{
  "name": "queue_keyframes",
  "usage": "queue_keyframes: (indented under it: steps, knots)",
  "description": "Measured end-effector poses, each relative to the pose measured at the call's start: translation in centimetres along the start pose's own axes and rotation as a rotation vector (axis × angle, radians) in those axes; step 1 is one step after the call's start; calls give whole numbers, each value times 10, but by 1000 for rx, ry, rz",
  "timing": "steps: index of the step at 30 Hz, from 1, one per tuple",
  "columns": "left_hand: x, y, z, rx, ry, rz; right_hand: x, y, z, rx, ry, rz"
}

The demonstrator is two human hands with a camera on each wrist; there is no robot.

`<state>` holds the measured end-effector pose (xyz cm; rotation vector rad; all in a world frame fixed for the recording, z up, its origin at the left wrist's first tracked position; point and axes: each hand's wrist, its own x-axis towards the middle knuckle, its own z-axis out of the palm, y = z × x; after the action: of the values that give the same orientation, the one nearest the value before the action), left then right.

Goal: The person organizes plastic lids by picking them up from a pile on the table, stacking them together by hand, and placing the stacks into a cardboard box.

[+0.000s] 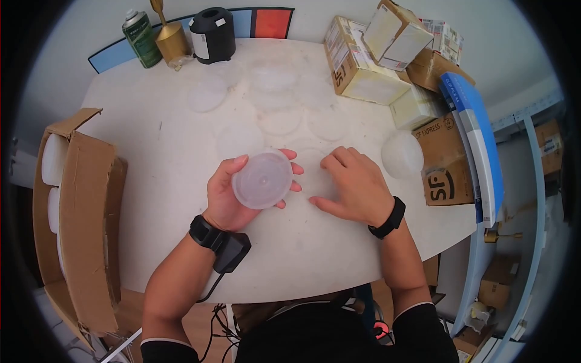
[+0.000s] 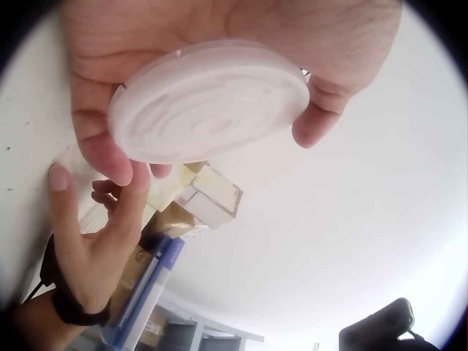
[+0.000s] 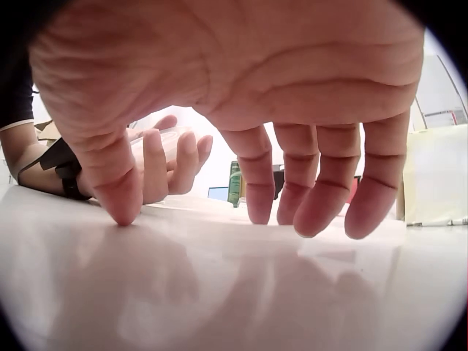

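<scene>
My left hand [image 1: 227, 196] holds a round, translucent plastic lid [image 1: 262, 179] palm up, the thumb at one edge and fingers at the other. In the left wrist view, concentric rings show on the lid [image 2: 212, 117]. To its right, my right hand [image 1: 357, 184] hovers palm down over the white table, thumb apart from the fingers. Its fingertips [image 3: 318, 219] point down close to the tabletop in the right wrist view, with nothing seen between them. Several faint translucent discs lie ahead of the hands, among them one disc [image 1: 239, 142] just beyond the left hand.
A cardboard box [image 1: 91, 224] with white round pieces stands at the left edge. A translucent rounded piece [image 1: 402, 155] sits right of my right hand, beside an SF carton [image 1: 445, 163] and blue binder [image 1: 481, 151]. More boxes [image 1: 369, 66], a spray can [image 1: 141, 37] and black canister [image 1: 212, 36] line the back.
</scene>
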<state>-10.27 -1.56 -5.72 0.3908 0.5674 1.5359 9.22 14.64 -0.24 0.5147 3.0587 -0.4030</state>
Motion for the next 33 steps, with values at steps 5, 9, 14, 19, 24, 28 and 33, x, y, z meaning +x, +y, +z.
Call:
queue_keyframes:
  steps: [5, 9, 14, 19, 24, 28, 33]
  knots:
    - [0, 0, -1, -27, 13, 24, -4, 1, -16, 28, 141, -113]
    - [0, -1, 0, -47, 28, 36, -7, 6, -3, 79, 90, -255]
    - [-2, -1, 2, 56, 62, 86, -9, 3, -4, 135, -4, -105]
    - [-6, -9, 16, 367, 101, 231, -6, -1, -13, 513, 290, 30]
    - [-11, -26, 26, 583, 173, 419, -7, -42, 19, 896, 375, -73]
    - [-9, -39, 17, 611, 141, 468, -4, -52, 27, 858, 387, -66]
    - [-8, -39, 17, 590, 132, 476, -4, -55, 25, 826, 342, -56]
